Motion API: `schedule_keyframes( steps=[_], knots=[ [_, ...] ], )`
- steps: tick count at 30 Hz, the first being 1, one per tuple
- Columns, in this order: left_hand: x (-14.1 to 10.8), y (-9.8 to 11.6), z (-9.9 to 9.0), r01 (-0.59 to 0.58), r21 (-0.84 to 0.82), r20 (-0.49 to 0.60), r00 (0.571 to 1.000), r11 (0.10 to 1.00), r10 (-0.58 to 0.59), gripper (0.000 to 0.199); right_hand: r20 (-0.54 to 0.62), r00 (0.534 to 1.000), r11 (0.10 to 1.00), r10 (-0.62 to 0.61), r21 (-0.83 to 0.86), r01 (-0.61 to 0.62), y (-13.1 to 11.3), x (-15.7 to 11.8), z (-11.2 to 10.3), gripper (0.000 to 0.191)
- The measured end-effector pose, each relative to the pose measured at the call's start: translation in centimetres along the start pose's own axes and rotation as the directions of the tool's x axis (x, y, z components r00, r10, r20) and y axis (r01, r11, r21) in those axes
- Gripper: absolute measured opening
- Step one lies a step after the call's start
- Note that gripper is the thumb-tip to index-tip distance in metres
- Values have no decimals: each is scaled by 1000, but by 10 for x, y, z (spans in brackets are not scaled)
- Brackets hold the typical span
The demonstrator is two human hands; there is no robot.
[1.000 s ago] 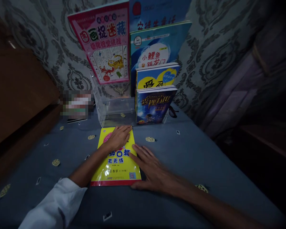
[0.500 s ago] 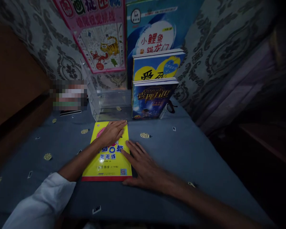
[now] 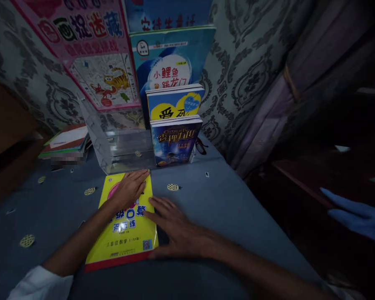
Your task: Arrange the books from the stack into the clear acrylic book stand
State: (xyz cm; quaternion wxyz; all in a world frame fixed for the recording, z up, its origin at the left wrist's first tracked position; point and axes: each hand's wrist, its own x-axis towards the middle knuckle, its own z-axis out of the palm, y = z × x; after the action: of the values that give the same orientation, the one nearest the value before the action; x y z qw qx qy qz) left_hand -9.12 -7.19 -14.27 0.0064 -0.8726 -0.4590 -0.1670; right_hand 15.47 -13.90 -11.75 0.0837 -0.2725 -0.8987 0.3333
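A yellow book (image 3: 125, 235) with a red lower edge lies flat on the dark cloth-covered table, in front of a clear stand. My left hand (image 3: 131, 188) rests palm down on the upper part of its cover, fingers extended toward the top right corner. Along the book's right edge lies my right hand (image 3: 176, 227), fingers spread, fingertips on the cover and thumb near the lower right corner. Neither hand is wrapped round anything.
The clear stand (image 3: 121, 160) holds a dark blue book (image 3: 176, 143), a yellow-and-blue book (image 3: 175, 107), a teal book (image 3: 171, 50) and a pink book (image 3: 93, 54). Stacked books (image 3: 65, 141) lie left, glasses (image 3: 201, 146) right. A blue-gloved hand (image 3: 359, 214) shows at far right.
The view has shifted right and up, so the book and stand appear further left and lower. A blue-gloved hand has come into view at the right. My hands stay on the book.
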Motion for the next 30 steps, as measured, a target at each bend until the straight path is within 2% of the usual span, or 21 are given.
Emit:
schedule_keyframes(
  steps=[3,6,9,11,15,23,26,30],
  knots=[
    [0,-2,2,5,-25,-11,1000,1000,-6,45,-75,997,998,28,-59,-33,7,19,-4,74],
    [0,-6,5,20,-88,-38,999,996,-23,44,-212,977,988,27,-144,-59,21,53,-6,53],
    [0,-10,6,38,-165,-78,996,986,-51,45,-325,946,976,11,-203,-81,37,84,-8,47],
    [0,-10,5,48,-187,-76,995,981,-63,45,-370,929,974,1,-208,-84,47,94,-8,47],
    [2,-6,3,54,-127,-33,998,990,-59,45,-355,934,962,-28,-262,-71,56,95,-8,51],
    [0,7,2,88,-30,109,991,996,-84,52,-286,958,925,-13,-368,-97,53,85,-5,58],
    [-16,23,-1,110,5,147,983,994,-109,58,-279,960,914,-4,-390,-109,53,86,-4,57],
    [-52,61,-7,74,44,184,980,996,-81,67,-264,965,895,13,-427,-128,50,86,-5,56]
  ],
)
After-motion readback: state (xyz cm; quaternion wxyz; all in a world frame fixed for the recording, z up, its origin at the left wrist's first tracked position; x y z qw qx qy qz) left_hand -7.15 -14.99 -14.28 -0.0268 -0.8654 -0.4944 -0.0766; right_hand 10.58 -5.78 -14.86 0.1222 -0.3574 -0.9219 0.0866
